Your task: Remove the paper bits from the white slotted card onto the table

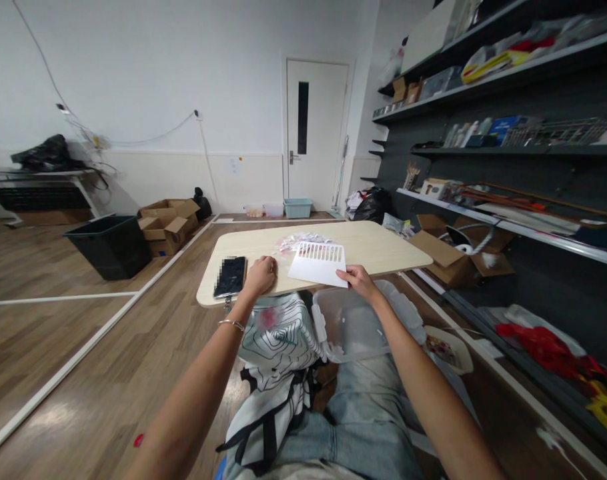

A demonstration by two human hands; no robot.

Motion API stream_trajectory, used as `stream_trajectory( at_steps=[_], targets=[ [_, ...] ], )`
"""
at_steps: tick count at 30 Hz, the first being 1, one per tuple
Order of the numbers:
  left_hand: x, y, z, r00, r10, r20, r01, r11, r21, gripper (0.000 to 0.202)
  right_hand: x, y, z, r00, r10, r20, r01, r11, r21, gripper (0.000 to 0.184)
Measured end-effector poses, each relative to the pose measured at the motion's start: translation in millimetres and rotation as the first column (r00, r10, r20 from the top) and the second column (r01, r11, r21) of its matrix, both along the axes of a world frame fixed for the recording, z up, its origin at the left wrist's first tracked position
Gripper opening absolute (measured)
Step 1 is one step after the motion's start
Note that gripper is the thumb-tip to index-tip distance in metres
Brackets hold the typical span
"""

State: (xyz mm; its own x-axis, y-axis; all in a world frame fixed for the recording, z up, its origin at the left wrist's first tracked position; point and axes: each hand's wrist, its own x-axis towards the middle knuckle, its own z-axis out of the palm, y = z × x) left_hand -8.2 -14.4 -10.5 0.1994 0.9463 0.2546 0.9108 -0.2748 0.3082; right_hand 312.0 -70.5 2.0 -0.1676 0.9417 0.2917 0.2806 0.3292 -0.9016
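The right hand (357,277) grips the white slotted card (313,269) by its near right corner, over the table (383,247) and before the small white pieces (306,239). The left hand (261,275), fingers bent, is beside the phone (233,275); whether it holds something I cannot tell. Print on the wall sheet (234,166) is too small for reading

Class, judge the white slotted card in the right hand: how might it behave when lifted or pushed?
The white slotted card is probably fairly stiff: it looks flat, though the right hand grips only near one corner. Looking thin, it is likely light. It may bend more at its slotted end.
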Motion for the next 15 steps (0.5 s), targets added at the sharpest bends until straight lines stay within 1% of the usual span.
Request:
stream_trajectory(
  at_steps=[2,5,8,11,15],
  targets=[
    [-1.0,0.8,0.5,1.0,-0.003,-0.02,0.003,1.0,-0.005,0.041,1.0,0.2,-0.3,1.0,0.004,-0.003,-0.004,1.0,-0.007,0.052],
    [0.5,-0.8,2.3,0.998,-0.007,-0.066,0.006,1.0,-0.007,0.037,3.0,1.6,-3.6,1.0,-0.014,-0.024,0.014,1.0,-0.001,0.052],
    [4.6,-5.1,4.3,0.995,0.025,-0.099,-0.026,1.0,-0.003,0.035,4.0,3.4,-6.9,0.999,-0.02,-0.028,0.02,1.0,-0.002,0.052],
    [8.2,-9.9,5.6,0.993,0.053,-0.105,-0.053,0.999,0.0,0.038,3.9,4.1,-7.7,0.999,-0.01,-0.042,0.01,1.0,-0.007,0.053],
    [9.2,-13.7,6.5,0.996,0.049,-0.074,-0.049,0.999,0.01,0.038,4.9,4.0,-7.0,0.999,0.001,-0.046,-0.001,1.0,-0.011,0.053]
  ],
)
